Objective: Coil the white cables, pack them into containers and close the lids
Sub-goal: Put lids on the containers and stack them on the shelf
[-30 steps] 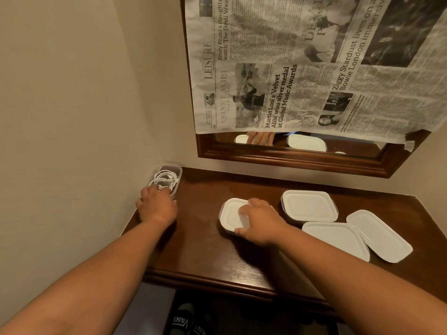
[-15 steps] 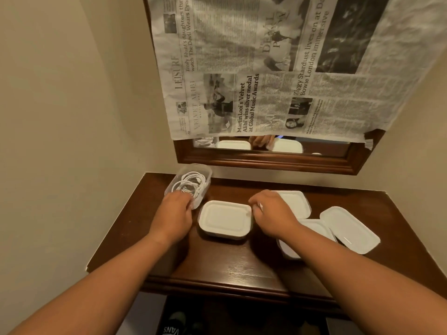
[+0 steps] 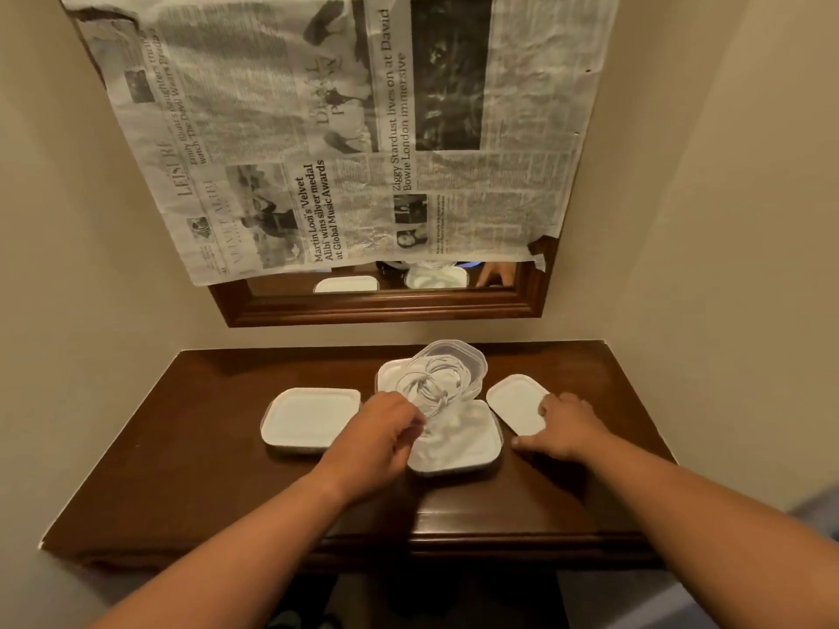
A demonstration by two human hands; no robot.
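A clear open container (image 3: 458, 370) with coiled white cables (image 3: 436, 379) inside is tilted and held off the table over the middle. My left hand (image 3: 386, 431) grips its near rim. Under it sit two lidded containers, one in front (image 3: 458, 447) and one behind (image 3: 388, 374). A third lidded container (image 3: 311, 417) stands to the left. My right hand (image 3: 565, 424) rests with relaxed fingers on a loose white lid (image 3: 513, 399) at the right, thumb on the table.
The dark wooden table (image 3: 204, 447) fills a narrow nook between beige walls. A wood-framed mirror (image 3: 377, 306) hangs behind it, mostly covered by newspaper (image 3: 345, 129). The table's front edge (image 3: 363, 542) is close to me.
My left hand has carried the open container of cables from the back left corner to the middle, above the lidded ones. My right hand left the lidded container and now rests on the loose lid.
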